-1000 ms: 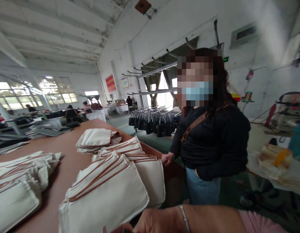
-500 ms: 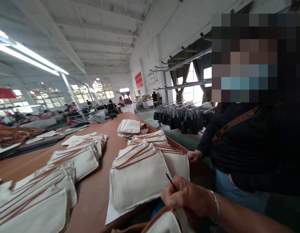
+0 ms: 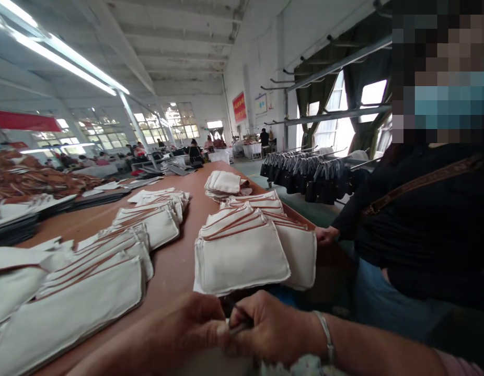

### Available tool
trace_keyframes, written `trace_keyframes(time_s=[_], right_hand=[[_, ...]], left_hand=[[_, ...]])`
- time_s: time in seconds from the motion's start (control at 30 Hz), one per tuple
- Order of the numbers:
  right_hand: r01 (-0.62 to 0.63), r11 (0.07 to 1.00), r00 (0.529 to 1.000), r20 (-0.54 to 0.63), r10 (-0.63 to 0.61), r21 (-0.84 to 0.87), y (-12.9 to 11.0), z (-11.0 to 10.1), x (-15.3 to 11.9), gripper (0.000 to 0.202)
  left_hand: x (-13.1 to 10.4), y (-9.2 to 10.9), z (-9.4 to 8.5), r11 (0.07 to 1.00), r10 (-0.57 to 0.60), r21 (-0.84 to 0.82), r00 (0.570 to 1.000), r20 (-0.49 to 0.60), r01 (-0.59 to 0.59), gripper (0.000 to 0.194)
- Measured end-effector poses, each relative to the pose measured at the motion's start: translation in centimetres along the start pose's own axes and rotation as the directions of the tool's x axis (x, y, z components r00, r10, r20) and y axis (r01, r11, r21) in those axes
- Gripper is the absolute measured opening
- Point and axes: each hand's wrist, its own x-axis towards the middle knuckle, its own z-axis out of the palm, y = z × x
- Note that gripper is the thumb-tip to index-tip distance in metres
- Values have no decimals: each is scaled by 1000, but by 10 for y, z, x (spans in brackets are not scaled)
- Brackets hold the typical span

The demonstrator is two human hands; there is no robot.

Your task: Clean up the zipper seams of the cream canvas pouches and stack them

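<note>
At the bottom centre, my left hand (image 3: 198, 324) and my right hand (image 3: 271, 326) meet, fingertip to fingertip. A thin dark tool (image 3: 241, 328) is gripped in the right fingers; its kind is unclear. My left thumb and fingers are pinched together on a cream fabric piece (image 3: 218, 361), blurred and mostly hidden below the hands. Just beyond them lies a stack of cream fabric pouches (image 3: 242, 258) with brown trim. To the left, an overlapping row of similar pouches (image 3: 95, 295) runs along the brown table (image 3: 175, 274).
A person in black (image 3: 414, 224) stands at the right, one hand (image 3: 326, 235) by the table edge. Black bags (image 3: 322, 188) hang on a rack behind. Dark sheets (image 3: 14, 224) and brown pieces (image 3: 38, 180) are piled at the left.
My left hand has come into view and joined my right, which has moved slightly left. The brown-trimmed cream piece below is now mostly covered. The view has shifted, with the stacks sitting higher and farther right.
</note>
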Motion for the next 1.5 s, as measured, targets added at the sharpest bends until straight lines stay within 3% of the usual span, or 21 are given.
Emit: trace_keyframes(time_s=[0.1,0.23,0.33,0.43,0.57,0.63,0.7,0.8,0.93,1.07,1.2,1.5], right_hand=[[-216,961,976,16,216,173,16,-15,-10,39],[-225,938,970,-27,240,263,39,-46,-18,40],[-210,968,974,-60,220,137,48,-68,-20,35],[-175,980,981,-103,164,-100,31,-79,-22,29],[-78,995,992,-107,70,-67,-24,-70,-23,49],[17,996,997,-67,-23,-84,-45,-60,-21,42],[93,990,995,-36,-98,-110,-51,-52,-18,27],[126,992,991,-50,-126,-6,-33,-47,-10,21],[59,991,997,-65,-51,118,2,-45,-6,24],[-55,990,997,-46,62,134,13,-45,-11,28],[-164,974,986,11,164,157,14,-52,-14,27],[-209,900,973,-11,230,381,44,-56,-10,21]], left_hand=[[-2,-16,-10,984,-88,-135,978,187,115,55],[10,-40,-2,887,-31,-438,967,255,144,51],[28,-43,11,866,32,-493,974,222,84,47],[40,-28,21,884,29,-462,981,193,65,47],[36,10,26,929,63,-370,991,114,-16,37],[29,27,25,961,87,-267,995,55,-69,37],[22,35,21,990,71,-118,997,-27,-74,42],[21,27,17,1000,22,-8,997,-76,-22,41],[34,-4,27,972,18,-234,999,-39,-27,36],[47,-22,44,942,-14,-335,999,-43,-1,36],[53,-22,51,922,-13,-387,999,-42,-4,32],[63,-14,54,844,-80,-532,997,-7,64,17]])
